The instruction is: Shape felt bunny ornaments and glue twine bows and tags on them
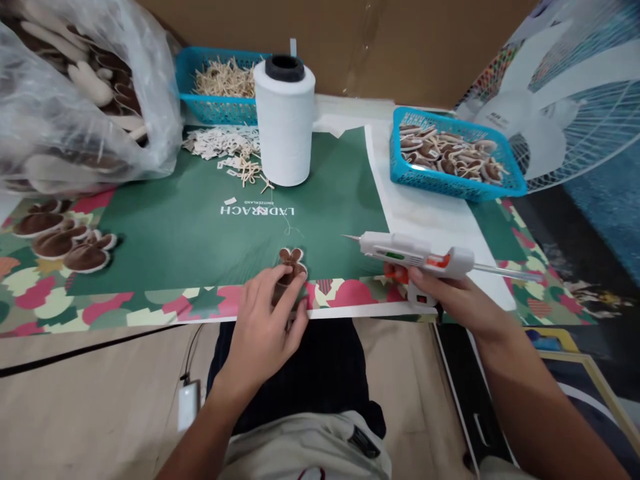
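My left hand (267, 310) is closed over a small brown plush rabbit-shaped piece (291, 260) at the table's front edge. Its two light-edged ears stick out past my fingers, and the lower part is hidden. In my right hand (445, 293) is a white hot glue gun (400, 248) with an orange trigger, its thin nozzle pointing left, apart from the rabbit piece. A clear glue stick (505, 271) juts out of its back. Beyond the left hand, a fine thread lies on the green printed paper (190, 233).
Several brown rabbit pieces (85, 253) lie at left below a plastic bag (150, 87) of plush parts. A white thread cone (285, 127) stands near small tags (220, 141) and a blue basket (220, 110) of twine bows. At right are another blue basket (450, 180) and a fan (540, 107).
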{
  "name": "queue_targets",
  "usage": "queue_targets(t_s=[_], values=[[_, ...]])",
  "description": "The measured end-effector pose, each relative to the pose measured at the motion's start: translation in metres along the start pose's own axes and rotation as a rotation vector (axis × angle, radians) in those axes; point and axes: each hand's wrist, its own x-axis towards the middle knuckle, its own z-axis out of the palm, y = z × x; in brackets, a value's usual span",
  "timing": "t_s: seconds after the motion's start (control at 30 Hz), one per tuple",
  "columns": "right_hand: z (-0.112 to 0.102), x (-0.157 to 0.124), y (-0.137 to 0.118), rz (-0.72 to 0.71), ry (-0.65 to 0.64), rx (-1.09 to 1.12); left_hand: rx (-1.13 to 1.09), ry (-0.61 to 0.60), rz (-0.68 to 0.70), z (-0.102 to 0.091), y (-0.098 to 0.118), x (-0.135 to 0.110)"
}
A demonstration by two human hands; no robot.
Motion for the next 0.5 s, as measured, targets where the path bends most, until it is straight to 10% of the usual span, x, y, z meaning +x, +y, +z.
queue_targets(t_s=[0.5], values=[[0.044,0.022,-0.009,-0.011,-0.266,-0.196,0.107,-0.008,-0.015,0.003,0.004,-0.011]])
